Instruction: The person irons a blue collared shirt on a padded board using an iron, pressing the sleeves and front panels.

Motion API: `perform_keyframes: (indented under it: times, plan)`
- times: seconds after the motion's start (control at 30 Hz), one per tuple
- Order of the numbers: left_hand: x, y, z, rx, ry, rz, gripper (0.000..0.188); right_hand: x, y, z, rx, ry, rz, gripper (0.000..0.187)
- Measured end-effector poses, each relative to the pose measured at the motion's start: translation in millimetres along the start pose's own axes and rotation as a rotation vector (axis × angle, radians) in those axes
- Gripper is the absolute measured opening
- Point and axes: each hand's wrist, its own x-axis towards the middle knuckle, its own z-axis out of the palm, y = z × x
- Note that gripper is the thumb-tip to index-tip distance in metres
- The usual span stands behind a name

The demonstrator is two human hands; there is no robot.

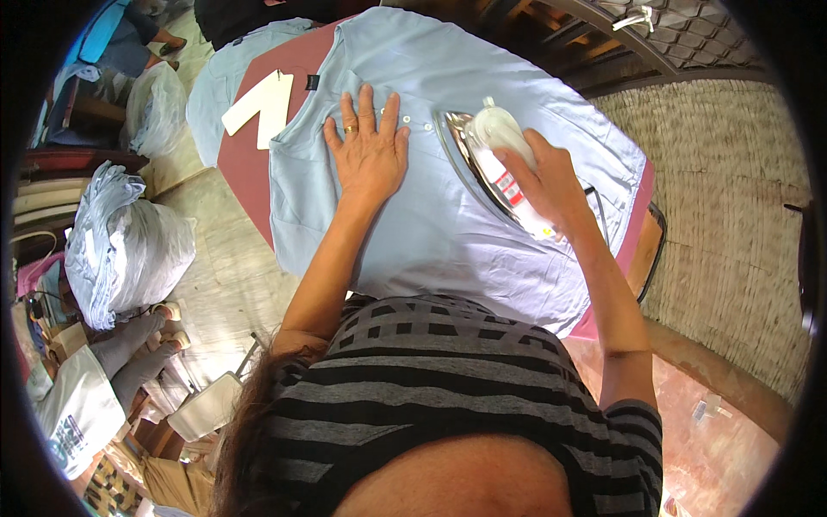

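A light blue shirt (422, 207) with small white buttons is spread over a maroon ironing board (245, 177). My left hand (370, 153) lies flat on the shirt near its neckline and buttons, fingers spread, a ring on one finger. To its right, my right hand (549, 185) is wrapped round the handle of a white clothes iron (498, 129). The iron's metal soleplate faces down on the cloth, its pointed end toward the far side, close to the buttons. White paper tags (258, 110) hang from the neckline onto the board.
Another pale blue garment (207, 99) drapes over the board's far left. Plastic-wrapped clothes (142, 246) stand on the floor at left, near other people's legs (142, 353). A dark cord (659, 250) loops by the board's right edge. A metal lattice gate (689, 43) stands at far right.
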Motion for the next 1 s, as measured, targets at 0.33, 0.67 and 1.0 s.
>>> perform_keyframes:
  times: [0.33, 0.67, 1.0]
  plan:
    - [1.7, 2.5, 0.6, 0.025, 0.002, 0.016, 0.051, 38.6, 23.0, -24.7, -0.040, -0.115, -0.128, 0.049]
    - [0.7, 11.5, -1.0, 0.035, 0.115, 0.051, 0.052, -11.7, 87.3, -64.7, -0.025, -0.012, 0.014, 0.047]
    - [-18.6, 72.9, 12.1, -0.036, -0.038, 0.201, 0.056, -52.2, 87.2, -49.9, 0.036, 0.060, -0.015, 0.037]
